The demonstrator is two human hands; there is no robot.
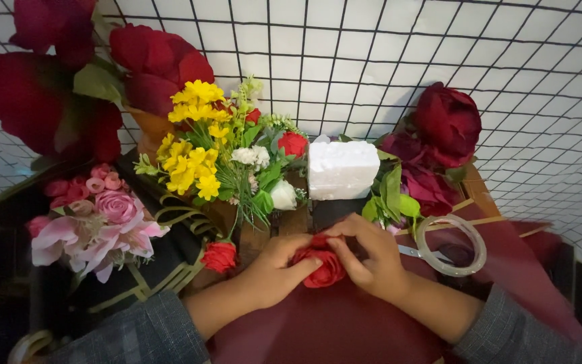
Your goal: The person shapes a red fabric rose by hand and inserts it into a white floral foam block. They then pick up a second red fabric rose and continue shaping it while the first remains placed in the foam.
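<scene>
My left hand (274, 269) and my right hand (370, 255) meet at the lower middle, both closed around a small red artificial rose (323, 268). The rose lies between the fingertips, over a dark red sheet (331, 323). Just beyond the hands stands a white foam block (342, 168). A second small red rose (219, 256) lies left of my left hand.
A bunch of yellow, white and green artificial flowers (200, 145) stands left of the block. Pink flowers (95, 219) lie at the left, large dark red blooms (446, 125) at the right and top left. A clear tape roll (451, 244) sits right of my hands. A wire grid (372, 54) backs everything.
</scene>
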